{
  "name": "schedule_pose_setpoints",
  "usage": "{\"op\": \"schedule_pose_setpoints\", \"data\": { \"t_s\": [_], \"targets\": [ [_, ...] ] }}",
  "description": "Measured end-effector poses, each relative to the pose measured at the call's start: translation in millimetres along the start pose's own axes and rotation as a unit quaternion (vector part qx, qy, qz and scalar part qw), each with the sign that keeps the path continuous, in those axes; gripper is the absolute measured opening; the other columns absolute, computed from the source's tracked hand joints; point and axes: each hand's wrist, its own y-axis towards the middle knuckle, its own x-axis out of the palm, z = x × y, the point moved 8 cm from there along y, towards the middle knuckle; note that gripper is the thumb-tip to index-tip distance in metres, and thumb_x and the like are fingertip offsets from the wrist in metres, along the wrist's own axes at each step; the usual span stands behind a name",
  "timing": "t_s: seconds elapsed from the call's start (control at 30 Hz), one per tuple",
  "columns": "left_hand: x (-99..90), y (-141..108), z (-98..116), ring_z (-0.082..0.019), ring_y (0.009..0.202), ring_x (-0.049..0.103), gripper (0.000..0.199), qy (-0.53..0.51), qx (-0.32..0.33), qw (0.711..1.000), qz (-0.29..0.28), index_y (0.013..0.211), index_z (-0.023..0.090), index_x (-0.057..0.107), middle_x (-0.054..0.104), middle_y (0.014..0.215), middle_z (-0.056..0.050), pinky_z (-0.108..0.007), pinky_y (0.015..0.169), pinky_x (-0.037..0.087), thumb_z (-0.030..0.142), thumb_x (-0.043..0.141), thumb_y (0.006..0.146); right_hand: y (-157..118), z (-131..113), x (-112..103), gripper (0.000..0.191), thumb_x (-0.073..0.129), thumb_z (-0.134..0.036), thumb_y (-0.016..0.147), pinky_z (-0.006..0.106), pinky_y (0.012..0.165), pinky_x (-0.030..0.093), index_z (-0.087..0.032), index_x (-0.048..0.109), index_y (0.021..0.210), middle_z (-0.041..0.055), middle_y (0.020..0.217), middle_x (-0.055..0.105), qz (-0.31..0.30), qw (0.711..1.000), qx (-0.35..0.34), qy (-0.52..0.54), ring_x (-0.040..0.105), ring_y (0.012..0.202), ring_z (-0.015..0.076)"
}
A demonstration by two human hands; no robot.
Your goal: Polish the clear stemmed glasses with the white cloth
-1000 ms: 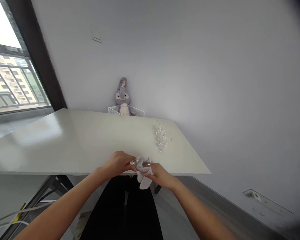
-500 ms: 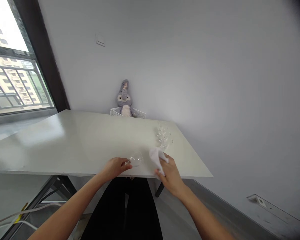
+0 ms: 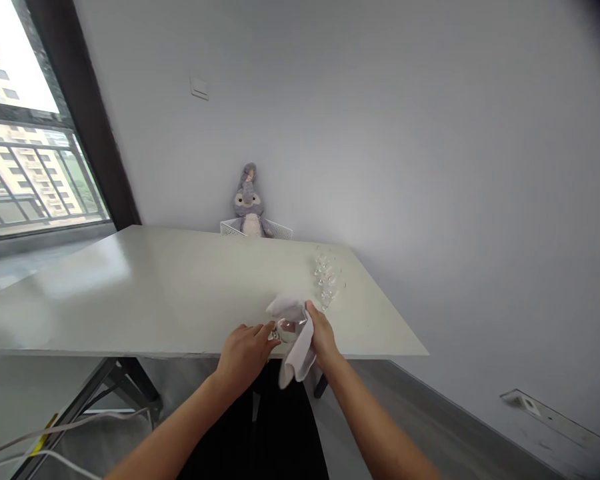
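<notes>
Pinched in the fingers of my left hand (image 3: 247,347) is the knobby stem end of a clear stemmed glass (image 3: 287,328), tilted on its side just above the front edge of the table. My right hand (image 3: 323,335) is closed on a white cloth (image 3: 300,353), which wraps around the rim side of the glass and hangs down past the table edge. The cloth hides the far part of the bowl. Behind my right hand, several clear glass pieces (image 3: 325,277) are grouped on the table; their exact shapes are hard to make out.
The pale glossy table (image 3: 180,287) reaches to the grey wall. At its far edge a grey plush toy (image 3: 250,200) sits in a white perforated basket (image 3: 281,231). A window (image 3: 30,173) is at the left, with cables (image 3: 65,427) below the table.
My right hand has brought the cloth left onto the glass, and the cloth now covers its rim end. The left hand has shifted slightly right with the glass.
</notes>
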Motion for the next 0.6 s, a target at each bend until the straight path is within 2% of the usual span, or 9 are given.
{"op": "schedule_pose_setpoints", "data": {
  "t_s": [0.1,0.17,0.23,0.3,0.37,0.47,0.53,0.6],
  "targets": [
    [10.1,1,4,-0.019,0.068,0.059,0.031,-0.013,-0.064,0.998,0.018,0.112,0.019,0.051,0.066,0.082,-0.007,-0.031,0.063,0.038,0.032,0.04,0.086,-18,15,14,0.063,0.03,-0.066,0.078,0.033,0.059,0.049,-0.013,0.06,0.093,0.0115,0.08,0.066,0.039,0.989,-0.002,0.139,0.063,0.072,0.0223],
    [17.8,2,10,-0.019,0.067,0.059,0.029,-0.029,-0.094,0.995,0.029,0.112,0.019,0.05,0.065,0.082,-0.007,-0.031,0.063,0.038,0.027,0.042,0.085,-30,18,26,0.062,0.028,-0.065,0.079,0.033,0.066,0.049,-0.014,0.059,0.099,0.0127,0.092,0.065,0.036,0.988,-0.042,0.143,0.062,0.084,0.0223],
    [20.2,2,19,-0.02,0.072,0.059,0.029,-0.053,-0.1,0.992,0.051,0.111,0.019,0.049,0.064,0.084,-0.007,-0.032,0.067,0.04,0.023,0.043,0.083,-39,16,33,0.052,0.038,-0.059,0.079,0.031,0.072,0.048,-0.016,0.056,0.104,0.0115,0.102,0.063,0.028,0.989,-0.093,0.114,0.059,0.092,0.0211],
    [17.0,0,28,-0.021,0.078,0.057,0.029,-0.085,-0.09,0.99,0.07,0.11,0.019,0.05,0.062,0.09,-0.008,-0.034,0.072,0.041,0.021,0.043,0.082,-41,15,34,0.045,0.052,-0.05,0.076,0.031,0.076,0.046,-0.017,0.054,0.106,0.0105,0.106,0.061,0.021,0.989,-0.116,0.092,0.058,0.094,0.0202],
    [10.4,-3,33,-0.021,0.083,0.055,0.028,-0.115,-0.071,0.988,0.068,0.107,0.02,0.051,0.059,0.094,-0.008,-0.036,0.075,0.042,0.02,0.044,0.08,-38,18,25,0.042,0.061,-0.043,0.07,0.03,0.075,0.046,-0.016,0.054,0.103,0.0092,0.1,0.063,0.04,0.991,-0.107,0.069,0.059,0.088,0.0193],
    [-3.1,-9,32,-0.021,0.088,0.053,0.025,-0.159,-0.046,0.985,0.05,0.1,0.02,0.055,0.055,0.098,-0.009,-0.036,0.076,0.043,0.018,0.045,0.078,-32,19,3,0.032,0.064,-0.037,0.069,0.028,0.067,0.046,-0.015,0.056,0.09,0.0045,0.081,0.065,0.105,0.99,-0.094,0.002,0.058,0.074,0.0174],
    [-14.4,-12,18,-0.021,0.091,0.053,0.022,-0.197,-0.077,0.975,0.071,0.096,0.021,0.056,0.055,0.099,-0.008,-0.035,0.078,0.043,0.017,0.042,0.079,-31,17,-6,0.027,0.06,-0.038,0.072,0.027,0.063,0.045,-0.015,0.056,0.084,0.0026,0.074,0.063,0.132,0.984,-0.103,-0.058,0.056,0.068,0.0164],
    [-20.2,-13,0,-0.02,0.097,0.053,0.023,-0.249,-0.142,0.952,0.103,0.1,0.022,0.053,0.056,0.104,-0.007,-0.036,0.082,0.042,0.021,0.043,0.08,-33,12,-2,0.022,0.056,-0.037,0.075,0.028,0.063,0.044,-0.016,0.057,0.082,0.003,0.074,0.062,0.117,0.975,-0.131,-0.138,0.055,0.068,0.0165]
  ]
}}
